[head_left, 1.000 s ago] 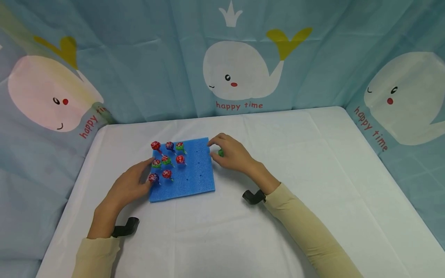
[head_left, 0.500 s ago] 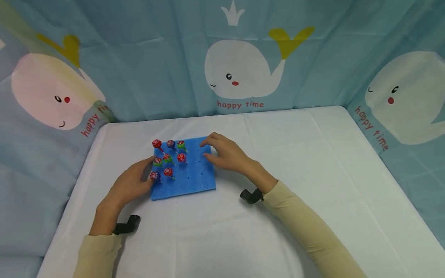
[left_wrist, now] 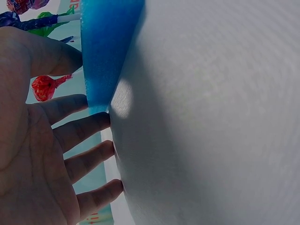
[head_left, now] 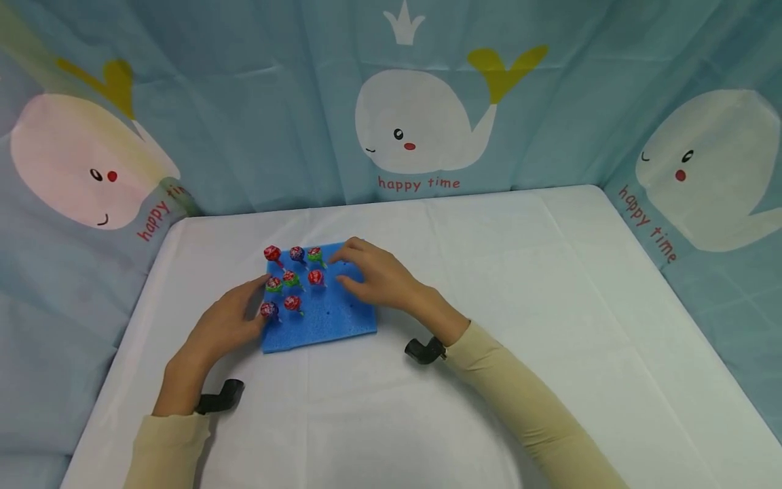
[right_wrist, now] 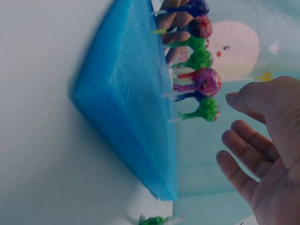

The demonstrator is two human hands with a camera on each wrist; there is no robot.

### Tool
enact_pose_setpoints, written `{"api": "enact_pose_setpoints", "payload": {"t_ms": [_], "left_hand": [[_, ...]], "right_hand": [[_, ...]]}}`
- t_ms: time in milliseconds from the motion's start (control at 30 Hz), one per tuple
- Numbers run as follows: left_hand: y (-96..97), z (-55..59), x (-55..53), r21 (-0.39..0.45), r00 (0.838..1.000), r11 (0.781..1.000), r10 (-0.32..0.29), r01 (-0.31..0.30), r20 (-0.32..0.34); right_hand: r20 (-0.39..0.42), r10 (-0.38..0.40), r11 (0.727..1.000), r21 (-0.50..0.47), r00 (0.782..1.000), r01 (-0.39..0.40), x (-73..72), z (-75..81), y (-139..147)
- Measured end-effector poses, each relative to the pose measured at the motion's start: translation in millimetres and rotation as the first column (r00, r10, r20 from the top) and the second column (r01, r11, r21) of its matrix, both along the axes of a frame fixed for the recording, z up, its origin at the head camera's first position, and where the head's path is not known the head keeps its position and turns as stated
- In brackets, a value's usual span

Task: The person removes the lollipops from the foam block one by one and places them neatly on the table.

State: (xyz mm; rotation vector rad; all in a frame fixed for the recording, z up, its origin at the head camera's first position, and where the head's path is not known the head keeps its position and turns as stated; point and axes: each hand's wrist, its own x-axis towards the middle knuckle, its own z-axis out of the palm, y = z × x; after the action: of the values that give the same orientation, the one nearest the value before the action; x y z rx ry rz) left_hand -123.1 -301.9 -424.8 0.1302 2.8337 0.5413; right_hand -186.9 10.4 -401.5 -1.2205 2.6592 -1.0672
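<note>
Blue board (head_left: 319, 331), seemingly foam, bears lollipops (head_left: 315, 277).

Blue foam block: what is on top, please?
Eight lollipops stand in the block. In the head view, the right hand covers its far right corner, hiding that part of the top.

Head POV high, wrist POVs close
</note>
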Motion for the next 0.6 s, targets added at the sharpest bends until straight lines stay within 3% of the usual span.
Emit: {"api": "enact_pose_setpoints", "payload": {"t_ms": [333, 600], "left_hand": [[0.2, -0.6, 1.5, -0.006, 1.000, 1.000, 0.009, -0.009, 0.001], [0.1, 1.9, 0.7, -0.003, 1.000, 1.000, -0.001, 0.001, 0.002]], "right_hand": [[-0.057, 0.037, 0.999, -0.013, 0.998, -0.038, 4.8, -0.7, -19], [-0.040, 0.026, 0.999, -0.037, 0.999, -0.027, 8.6, -3.0, -26]]}}
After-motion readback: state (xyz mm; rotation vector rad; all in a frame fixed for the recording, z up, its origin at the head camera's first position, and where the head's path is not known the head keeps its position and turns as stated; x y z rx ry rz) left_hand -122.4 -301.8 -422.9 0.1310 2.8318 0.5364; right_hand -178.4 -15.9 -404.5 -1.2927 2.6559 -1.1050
